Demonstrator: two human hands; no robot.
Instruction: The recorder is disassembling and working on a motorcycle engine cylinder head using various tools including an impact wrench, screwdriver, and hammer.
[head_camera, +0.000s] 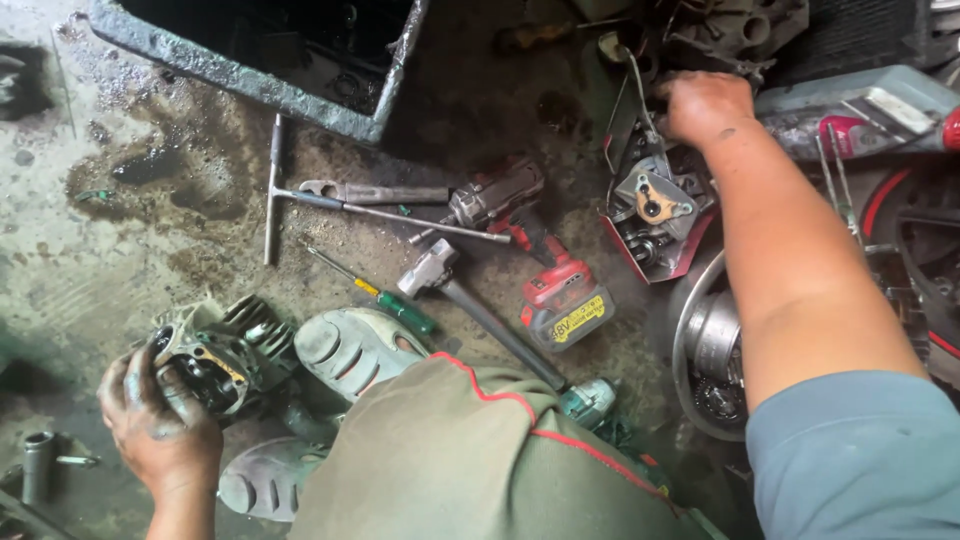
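Note:
My left hand (160, 420), smeared with grease, grips a finned metal engine cylinder (222, 352) at the lower left, just above the oily concrete floor. My right hand (705, 105) reaches far up to the right and closes on a thin metal rod or tool (640, 95) among engine parts. Below that hand lies a red tray (655, 215) with small metal parts. My knee in olive trousers (480, 460) fills the lower middle.
Tools lie on the floor: a T-handle wrench (275, 190), a spanner (375, 192), a green-handled screwdriver (385, 298), a hammer (470, 305) and a red cordless driver (535, 255). A dark metal tub (250, 70) stands at the top. A round engine cover (705, 345) sits at right.

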